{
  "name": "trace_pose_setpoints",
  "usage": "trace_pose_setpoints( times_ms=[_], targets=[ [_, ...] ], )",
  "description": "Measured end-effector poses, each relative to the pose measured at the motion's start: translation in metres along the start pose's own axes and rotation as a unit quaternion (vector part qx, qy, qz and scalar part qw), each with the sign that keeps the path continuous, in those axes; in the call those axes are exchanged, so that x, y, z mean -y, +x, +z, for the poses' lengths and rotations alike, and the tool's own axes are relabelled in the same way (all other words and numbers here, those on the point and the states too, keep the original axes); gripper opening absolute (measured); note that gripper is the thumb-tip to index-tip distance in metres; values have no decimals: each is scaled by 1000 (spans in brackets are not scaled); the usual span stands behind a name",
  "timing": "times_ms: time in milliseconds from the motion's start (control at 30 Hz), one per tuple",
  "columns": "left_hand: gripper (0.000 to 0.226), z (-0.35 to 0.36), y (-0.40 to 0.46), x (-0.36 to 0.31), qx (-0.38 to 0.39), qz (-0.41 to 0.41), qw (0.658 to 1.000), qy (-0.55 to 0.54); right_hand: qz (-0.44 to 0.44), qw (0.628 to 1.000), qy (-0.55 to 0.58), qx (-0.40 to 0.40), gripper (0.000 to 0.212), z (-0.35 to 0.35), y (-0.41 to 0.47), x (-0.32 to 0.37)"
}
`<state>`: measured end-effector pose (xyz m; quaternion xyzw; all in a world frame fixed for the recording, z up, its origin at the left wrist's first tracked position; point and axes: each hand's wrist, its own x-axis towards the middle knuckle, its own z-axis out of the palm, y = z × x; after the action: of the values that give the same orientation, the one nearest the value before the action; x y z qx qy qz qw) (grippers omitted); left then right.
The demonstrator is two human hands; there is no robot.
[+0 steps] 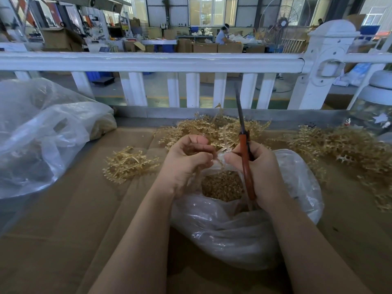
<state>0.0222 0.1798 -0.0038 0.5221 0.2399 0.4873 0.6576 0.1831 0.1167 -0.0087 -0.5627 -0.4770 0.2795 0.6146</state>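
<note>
Cardboard counter (63, 209), bag (233, 234) below. I'm pinching sprig (221, 150) in left grip (186, 160); right grip (263, 168) clamping scissors (246, 164), blades pointing up, sprig just left.

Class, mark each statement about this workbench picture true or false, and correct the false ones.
1. The right hand holds scissors with the blades pointing up. True.
2. The scissors have blue handles. False: the handles are orange.
3. The bag under the hands holds small gold pieces. True.
4. The left hand lies flat and empty on the table. False: it grips a gold sprig above the bag.
</note>
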Motion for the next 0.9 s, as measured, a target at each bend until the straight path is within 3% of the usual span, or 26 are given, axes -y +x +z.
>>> trace_pose_setpoints(
  times_ms=[100,233,367,600,700,900],
  targets=[
    [24,-3,0,0,-13,-27,998,49,6,998,58,3,16,-1,-1,2],
    [14,-4,-1,0,9,-40,999,32,-8,998,65,0,19,-2,-1,4],
    [33,-4,-2,-2,39,-37,996,71,-11,997,69,22,18,-2,-2,6],
    [31,-4,-5,-5,98,-29,990,96,13,996,90,6,17,-2,-2,9],
    [38,-3,-7,-5,133,-21,986,98,21,988,154,10,12,-2,-5,14],
    [41,1,-6,-3,119,-1,981,155,17,988,151,23,13,-2,-6,15]
  ],
)
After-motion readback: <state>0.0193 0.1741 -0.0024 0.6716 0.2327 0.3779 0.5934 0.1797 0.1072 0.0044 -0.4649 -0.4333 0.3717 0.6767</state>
